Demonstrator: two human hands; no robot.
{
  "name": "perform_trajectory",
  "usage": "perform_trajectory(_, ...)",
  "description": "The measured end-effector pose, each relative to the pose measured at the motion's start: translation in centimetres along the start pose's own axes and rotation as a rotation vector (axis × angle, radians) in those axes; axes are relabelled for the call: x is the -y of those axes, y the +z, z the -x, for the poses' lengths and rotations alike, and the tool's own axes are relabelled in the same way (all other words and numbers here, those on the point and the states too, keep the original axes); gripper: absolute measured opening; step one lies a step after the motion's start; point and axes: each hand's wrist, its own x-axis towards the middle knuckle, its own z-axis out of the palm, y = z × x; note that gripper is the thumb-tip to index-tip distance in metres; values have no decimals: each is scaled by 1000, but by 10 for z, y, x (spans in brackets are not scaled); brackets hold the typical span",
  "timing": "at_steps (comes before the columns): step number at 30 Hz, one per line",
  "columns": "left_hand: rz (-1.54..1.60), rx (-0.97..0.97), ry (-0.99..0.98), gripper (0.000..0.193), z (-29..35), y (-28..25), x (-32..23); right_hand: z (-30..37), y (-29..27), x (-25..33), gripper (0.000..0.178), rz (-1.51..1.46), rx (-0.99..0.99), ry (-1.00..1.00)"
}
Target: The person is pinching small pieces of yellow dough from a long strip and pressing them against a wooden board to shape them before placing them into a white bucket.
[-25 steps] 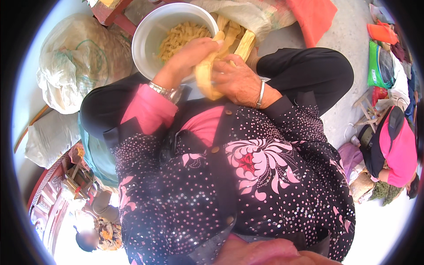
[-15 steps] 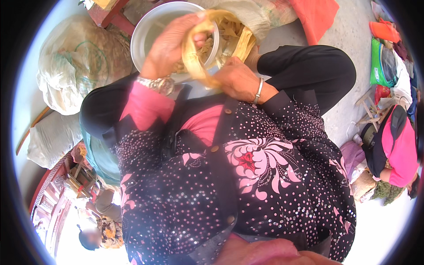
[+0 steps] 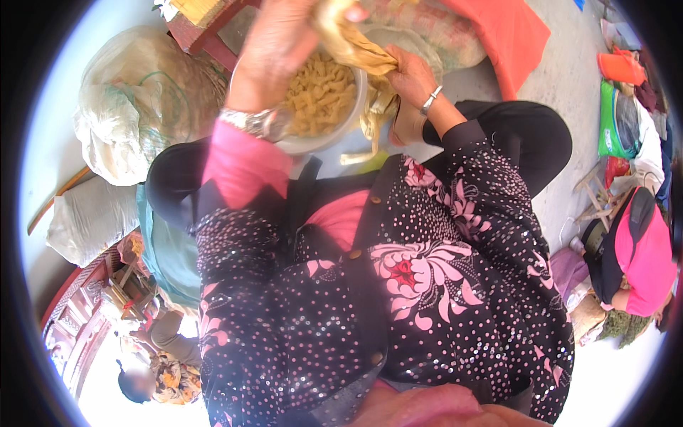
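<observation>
A long, pliable, yellowish strip point(image 3: 359, 57), whose kind I cannot make out, is stretched slantwise between my hands. My left hand point(image 3: 277, 53), with a metal watch at the wrist, has the upper end of the strip; it is smeared by motion and partly cut off by the top edge. My right hand point(image 3: 415, 77), wearing a silver bangle, pinches the lower end. Below my left hand stands a white bucket point(image 3: 361, 107) containing many short yellowish pieces point(image 3: 320, 96). More long strips point(image 3: 373, 117) lie to the bucket's right, between my legs.
A large stuffed translucent sack point(image 3: 142, 107) stands at the left, beside a red wooden stand point(image 3: 206, 32). An orange-red sheet point(image 3: 501, 43) hangs at the top right. Another person in pink point(image 3: 647, 249) is at the far right, near a wooden stool point(image 3: 594, 188). One more person point(image 3: 174, 366) is at lower left.
The looped strip is now pulled out lengthwise. Both hands have moved up and away from my body, the right one also rightward. The bucket's pieces have come into fuller view.
</observation>
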Motion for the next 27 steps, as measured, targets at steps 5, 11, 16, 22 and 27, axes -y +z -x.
perform_trajectory(5,150,-52,-94,28,-14,-19,54,-6,9,-26,55,-94,137,87)
perform_trajectory(11,274,-113,-288,33,-7,-49,80,-2,-24,4,62,-901,353,141)
perform_trajectory(16,352,-120,-251,31,-2,-49,94,-10,-18,10,47,-920,213,48)
perform_trajectory(22,460,-128,-209,20,-2,-22,72,-16,-24,17,33,-713,142,34)
perform_trajectory(27,426,-85,-232,19,-7,-36,80,-27,-20,3,33,-625,86,30)
